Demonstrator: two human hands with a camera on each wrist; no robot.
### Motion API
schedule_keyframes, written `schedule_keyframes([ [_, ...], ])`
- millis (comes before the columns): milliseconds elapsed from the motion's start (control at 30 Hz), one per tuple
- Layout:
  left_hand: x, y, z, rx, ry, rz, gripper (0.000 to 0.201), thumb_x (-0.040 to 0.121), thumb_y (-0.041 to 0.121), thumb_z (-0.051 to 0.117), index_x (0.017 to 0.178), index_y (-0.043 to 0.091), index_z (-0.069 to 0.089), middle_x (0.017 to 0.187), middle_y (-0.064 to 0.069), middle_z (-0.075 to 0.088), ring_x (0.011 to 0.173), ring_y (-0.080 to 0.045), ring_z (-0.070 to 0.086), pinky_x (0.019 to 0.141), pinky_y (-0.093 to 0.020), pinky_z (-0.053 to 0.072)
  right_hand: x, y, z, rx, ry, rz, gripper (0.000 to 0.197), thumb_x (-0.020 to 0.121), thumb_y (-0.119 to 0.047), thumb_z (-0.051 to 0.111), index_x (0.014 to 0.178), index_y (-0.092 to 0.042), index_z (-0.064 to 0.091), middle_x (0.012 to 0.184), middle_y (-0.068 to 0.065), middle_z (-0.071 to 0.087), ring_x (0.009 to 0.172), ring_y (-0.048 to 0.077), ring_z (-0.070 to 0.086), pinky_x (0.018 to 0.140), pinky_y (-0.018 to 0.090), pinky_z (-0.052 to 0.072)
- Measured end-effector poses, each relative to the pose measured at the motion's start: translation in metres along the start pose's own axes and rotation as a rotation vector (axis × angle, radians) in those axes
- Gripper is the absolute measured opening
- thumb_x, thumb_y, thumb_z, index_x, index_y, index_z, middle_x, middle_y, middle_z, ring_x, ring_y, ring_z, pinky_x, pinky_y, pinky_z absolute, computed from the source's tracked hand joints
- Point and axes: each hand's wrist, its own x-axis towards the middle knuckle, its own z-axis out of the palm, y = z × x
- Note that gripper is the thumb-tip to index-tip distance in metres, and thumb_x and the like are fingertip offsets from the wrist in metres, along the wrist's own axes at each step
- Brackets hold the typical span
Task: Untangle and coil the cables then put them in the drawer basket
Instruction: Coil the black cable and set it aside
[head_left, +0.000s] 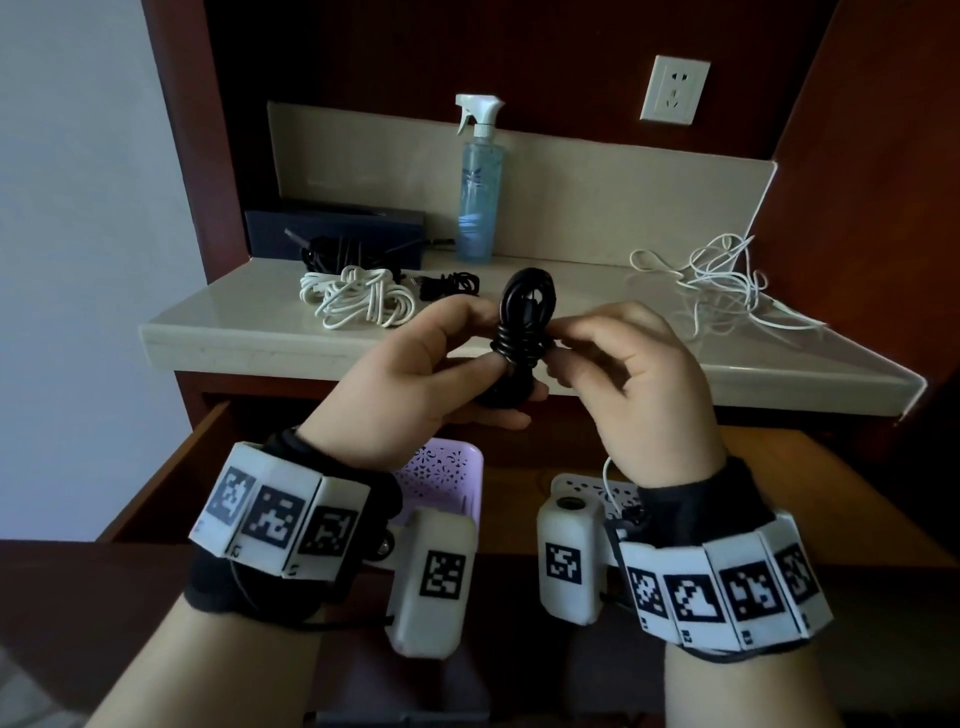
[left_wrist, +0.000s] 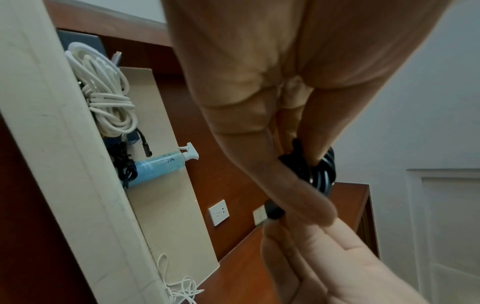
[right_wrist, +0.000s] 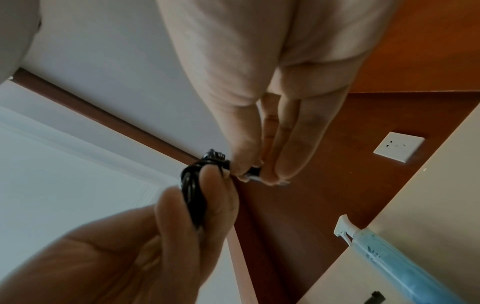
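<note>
A black cable coil, wound round its middle, is held up in front of the counter edge. My left hand grips the coil from the left, thumb and fingers round it. My right hand pinches the cable's plug end at the coil's right side. A coiled white cable and black cables lie on the counter at the left. A loose tangled white cable lies at the right. A pink basket and a white basket sit in the open drawer below my wrists.
A blue spray bottle stands at the back of the counter, beside a dark box. A wall socket is above on the wooden back panel. The drawer's wooden left side juts toward me.
</note>
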Motion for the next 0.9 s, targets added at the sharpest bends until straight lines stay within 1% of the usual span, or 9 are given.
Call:
schedule_keyframes([
  [133, 0.0, -0.002, -0.006, -0.022, 0.001, 0.001, 0.031, 0.077, 0.003, 0.052, 0.102, 0.018, 0.061, 0.094, 0.004, 0.066, 0.08, -0.019, 0.071, 0.063, -0.021, 0.054, 0.002, 0.003, 0.0, -0.041, -0.017, -0.011, 0.018, 0.082, -0.018, 0.059, 0.094, -0.012, 0.07, 0.086, -0.003, 0.054, 0.077, 0.014, 0.058, 0.072, 0.019, 0.046],
  [267, 0.0, -0.004, -0.013, 0.034, 0.012, 0.036, 0.039, 0.074, 0.001, 0.055, 0.087, 0.031, 0.074, 0.092, 0.007, 0.07, 0.083, -0.015, 0.07, 0.066, -0.021, 0.054, 0.001, -0.001, 0.002, -0.012, -0.002, -0.02, 0.019, 0.078, -0.014, 0.065, 0.094, -0.024, 0.068, 0.081, -0.01, 0.056, 0.078, 0.004, 0.055, 0.072, 0.006, 0.042],
  [367, 0.003, -0.005, -0.017, 0.092, 0.034, 0.071, 0.043, 0.073, -0.002, 0.055, 0.078, 0.035, 0.076, 0.089, 0.01, 0.071, 0.085, -0.008, 0.067, 0.072, -0.02, 0.054, -0.001, -0.004, 0.006, 0.161, -0.058, 0.101, 0.029, 0.08, -0.009, 0.067, 0.092, -0.036, 0.064, 0.085, -0.011, 0.067, 0.078, 0.008, 0.065, 0.077, 0.023, 0.053],
  [433, 0.004, -0.005, -0.017, 0.223, 0.042, 0.119, 0.05, 0.074, -0.007, 0.054, 0.08, 0.037, 0.076, 0.092, 0.008, 0.067, 0.092, -0.008, 0.064, 0.082, -0.02, 0.051, -0.003, -0.006, 0.006, 0.223, -0.098, 0.141, 0.024, 0.086, -0.01, 0.063, 0.096, -0.032, 0.066, 0.091, -0.012, 0.068, 0.079, 0.007, 0.067, 0.075, 0.031, 0.057],
  [533, 0.003, -0.005, -0.018, 0.334, 0.072, 0.136, 0.051, 0.078, -0.014, 0.055, 0.083, 0.032, 0.075, 0.098, 0.004, 0.053, 0.097, -0.004, 0.056, 0.086, -0.015, 0.046, -0.003, -0.008, 0.006, 0.34, -0.103, 0.205, 0.015, 0.089, -0.015, 0.058, 0.096, -0.025, 0.067, 0.09, -0.011, 0.068, 0.079, 0.005, 0.065, 0.063, 0.023, 0.055],
  [633, 0.002, -0.005, -0.016, 0.449, 0.093, 0.147, 0.062, 0.078, -0.018, 0.053, 0.071, 0.04, 0.074, 0.103, 0.009, 0.05, 0.106, -0.005, 0.053, 0.094, -0.019, 0.044, -0.002, -0.008, 0.008, 0.482, -0.09, 0.308, 0.015, 0.073, -0.03, 0.064, 0.086, -0.023, 0.061, 0.074, -0.009, 0.069, 0.072, 0.003, 0.064, 0.061, 0.017, 0.049],
  [700, 0.003, -0.004, -0.014, 0.471, 0.109, 0.148, 0.07, 0.077, -0.021, 0.051, 0.061, 0.044, 0.071, 0.103, 0.011, 0.051, 0.109, -0.007, 0.054, 0.098, -0.024, 0.045, -0.002, -0.007, 0.013, 0.535, -0.092, 0.354, 0.02, 0.072, -0.025, 0.068, 0.088, -0.022, 0.056, 0.075, -0.007, 0.07, 0.071, 0.005, 0.065, 0.059, 0.018, 0.048],
  [800, 0.005, -0.002, -0.008, 0.447, 0.158, 0.166, 0.054, 0.073, -0.01, 0.052, 0.057, 0.039, 0.068, 0.102, 0.011, 0.056, 0.105, -0.006, 0.058, 0.094, -0.026, 0.048, -0.002, -0.008, 0.018, 0.524, -0.074, 0.334, 0.022, 0.079, -0.008, 0.067, 0.094, -0.021, 0.056, 0.079, -0.004, 0.067, 0.068, 0.001, 0.062, 0.057, 0.016, 0.047],
  [900, 0.008, -0.005, -0.008, 0.34, 0.296, 0.142, 0.042, 0.079, -0.018, 0.051, 0.081, 0.024, 0.05, 0.1, 0.006, 0.062, 0.085, -0.002, 0.066, 0.077, -0.024, 0.052, -0.002, -0.01, 0.02, 0.447, -0.029, 0.257, 0.022, 0.079, -0.011, 0.07, 0.092, -0.025, 0.059, 0.08, -0.006, 0.067, 0.068, 0.003, 0.062, 0.061, 0.019, 0.051],
])
